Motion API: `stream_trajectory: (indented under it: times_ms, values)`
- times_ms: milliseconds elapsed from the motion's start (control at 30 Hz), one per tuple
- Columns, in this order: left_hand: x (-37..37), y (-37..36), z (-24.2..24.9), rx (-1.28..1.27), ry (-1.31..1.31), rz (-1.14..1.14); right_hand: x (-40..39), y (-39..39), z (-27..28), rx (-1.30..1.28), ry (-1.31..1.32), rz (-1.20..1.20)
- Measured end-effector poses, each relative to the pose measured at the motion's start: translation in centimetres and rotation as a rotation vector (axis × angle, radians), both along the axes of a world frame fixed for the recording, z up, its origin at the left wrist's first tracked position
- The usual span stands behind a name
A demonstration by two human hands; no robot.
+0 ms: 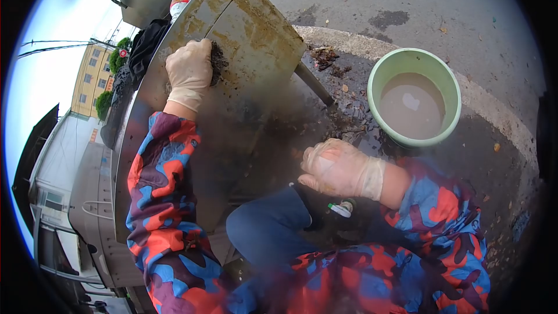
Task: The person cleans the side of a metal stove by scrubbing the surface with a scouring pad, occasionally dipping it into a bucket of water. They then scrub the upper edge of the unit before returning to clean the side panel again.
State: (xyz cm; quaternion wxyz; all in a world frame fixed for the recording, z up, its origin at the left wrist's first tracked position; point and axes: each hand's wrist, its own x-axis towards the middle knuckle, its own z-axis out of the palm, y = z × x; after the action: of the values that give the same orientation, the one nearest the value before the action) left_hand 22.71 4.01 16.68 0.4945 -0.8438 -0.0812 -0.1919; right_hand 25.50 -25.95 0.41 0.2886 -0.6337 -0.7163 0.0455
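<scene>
A thin pale glove covers my left hand, which is closed round a dark, matted scrubbing pad and presses it against a metal panel streaked with brown grime. My right hand, gloved too, hovers over my bent knee with its fingers curled; whether anything is inside them cannot be made out. Just below it lies a small white and green object. To the right, a light green bucket holds murky grey water.
A plastic bottle and a black cloth lie along the panel's upper left edge. A metal leg reaches down to wet ground with dark debris. A pale kerb curves behind the bucket.
</scene>
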Motion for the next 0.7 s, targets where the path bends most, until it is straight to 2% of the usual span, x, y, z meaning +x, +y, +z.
stream_trajectory:
  times_ms: [100, 267, 433, 600, 700]
  values:
    - [0.5, 0.0, 0.5, 0.005, -0.04, -0.021, -0.3, 0.2, -0.4, -0.012, -0.017, -0.038]
    - [-6.8, -1.8, 0.0, -0.044, -0.008, 0.123, -0.4, 0.0, -0.3, 0.009, -0.009, 0.034]
    - [-4.6, -1.4, -0.1, -0.048, 0.034, 0.15, -0.2, 0.1, 0.3, -0.054, -0.016, 0.043]
    - [0.5, -0.1, -0.3, -0.043, -0.007, 0.011, -0.7, 0.7, -0.5, 0.0, -0.017, -0.02]
    - [-2.3, -1.0, -0.4, -0.076, -0.011, 0.098, -1.1, 0.6, -0.9, 0.061, 0.012, -0.005]
